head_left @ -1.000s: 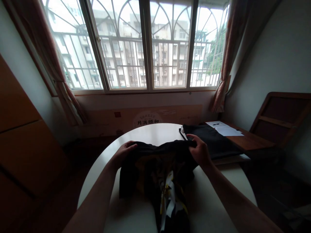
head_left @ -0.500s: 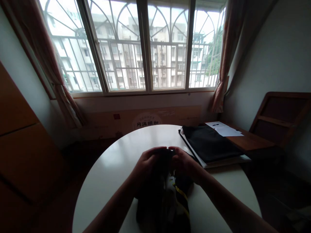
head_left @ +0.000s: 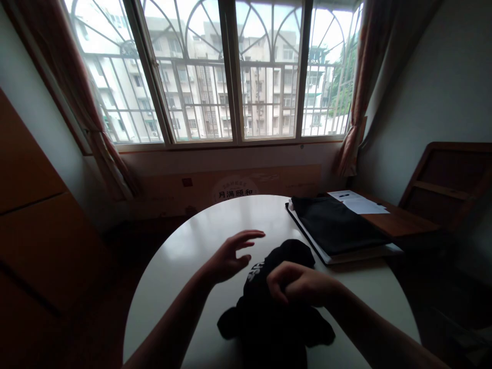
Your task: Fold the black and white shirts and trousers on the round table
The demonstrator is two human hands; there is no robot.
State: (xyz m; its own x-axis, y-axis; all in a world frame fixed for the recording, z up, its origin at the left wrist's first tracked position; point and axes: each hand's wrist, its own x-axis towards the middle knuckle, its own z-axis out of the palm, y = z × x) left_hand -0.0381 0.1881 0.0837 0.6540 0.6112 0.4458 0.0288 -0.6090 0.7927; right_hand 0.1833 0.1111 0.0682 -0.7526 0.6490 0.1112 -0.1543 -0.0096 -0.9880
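You see a round white table [head_left: 184, 266], a dark folded stack [head_left: 334, 228] on it, and papers [head_left: 357, 204] on the side desk [head_left: 400, 221].

A round white table [head_left: 180, 266] carries a bunched black garment [head_left: 277, 302] and a dark folded stack [head_left: 334, 225].

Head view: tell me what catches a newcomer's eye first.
The big barred window glares brightly across the back wall, with apartment blocks beyond it. Below, on the round white table, a bunched black garment lies under the right hand, which curls on its top, while the left hand hovers open beside it. A dark folded stack sits at the table's right edge.
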